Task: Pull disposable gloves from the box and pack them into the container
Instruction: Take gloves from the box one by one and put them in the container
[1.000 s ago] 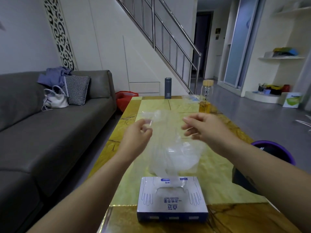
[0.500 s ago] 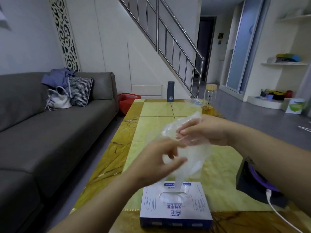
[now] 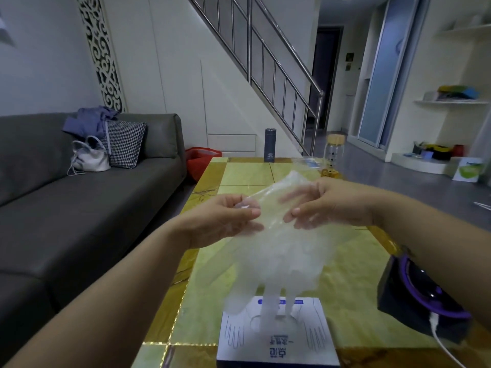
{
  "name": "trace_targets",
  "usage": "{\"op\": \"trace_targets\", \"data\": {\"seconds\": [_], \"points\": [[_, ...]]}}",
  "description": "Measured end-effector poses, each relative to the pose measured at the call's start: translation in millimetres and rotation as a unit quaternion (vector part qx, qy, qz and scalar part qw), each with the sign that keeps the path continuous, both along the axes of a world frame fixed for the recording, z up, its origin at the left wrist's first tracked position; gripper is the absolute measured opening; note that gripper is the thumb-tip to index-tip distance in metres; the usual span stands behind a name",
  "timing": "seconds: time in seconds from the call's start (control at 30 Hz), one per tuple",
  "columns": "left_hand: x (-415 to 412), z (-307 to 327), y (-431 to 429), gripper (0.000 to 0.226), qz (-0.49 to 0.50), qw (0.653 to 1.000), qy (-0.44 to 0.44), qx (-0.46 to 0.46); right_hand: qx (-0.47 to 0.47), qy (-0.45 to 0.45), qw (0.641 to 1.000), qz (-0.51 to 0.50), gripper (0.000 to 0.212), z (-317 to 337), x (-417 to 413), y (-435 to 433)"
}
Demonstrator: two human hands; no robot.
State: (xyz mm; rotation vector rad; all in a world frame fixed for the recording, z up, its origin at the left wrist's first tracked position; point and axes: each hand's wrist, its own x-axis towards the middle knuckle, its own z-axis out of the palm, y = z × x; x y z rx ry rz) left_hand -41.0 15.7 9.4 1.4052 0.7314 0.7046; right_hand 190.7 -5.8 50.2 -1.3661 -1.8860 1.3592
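A clear disposable glove (image 3: 279,248) hangs between both hands above the table, cuff up and fingers dangling down over the box. My left hand (image 3: 223,221) pinches the cuff's left edge. My right hand (image 3: 326,205) pinches the right edge, partly veiled by the film. The white and blue glove box (image 3: 276,338) lies at the near table edge, its top slot under the glove's fingertips. A clear plastic container (image 3: 308,162) sits at the far end of the table.
The yellow-green marble table (image 3: 247,173) carries a grey flask (image 3: 269,145), a glass bottle (image 3: 335,150) with a wooden lid, and a black-purple device (image 3: 422,296) with a white cable at near right. A grey sofa (image 3: 79,208) runs along the left.
The hands have moved apart, spreading the bunched glove open and flat. The glove's fingers have come free of the box slot and now hang above it.
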Motion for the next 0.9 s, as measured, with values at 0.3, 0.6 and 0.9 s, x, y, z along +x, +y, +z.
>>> {"op": "trace_targets", "data": {"seconds": [0.3, 0.6, 0.9], "points": [[9, 2, 60, 0.011, 0.102, 0.982, 0.156, 0.037, 0.214, 0.009, 0.972, -0.092, 0.034, -27, 8, 23], [38, -28, 130, 0.032, 0.321, 0.856, 0.311, 0.26, 0.188, -0.129, 0.961, -0.155, 0.052, -65, 17, 82], [66, -57, 116, 0.051, -0.022, 0.768, 0.5, 0.4, 0.123, -0.291, 0.938, -0.139, 0.069, -101, 29, 113]]}}
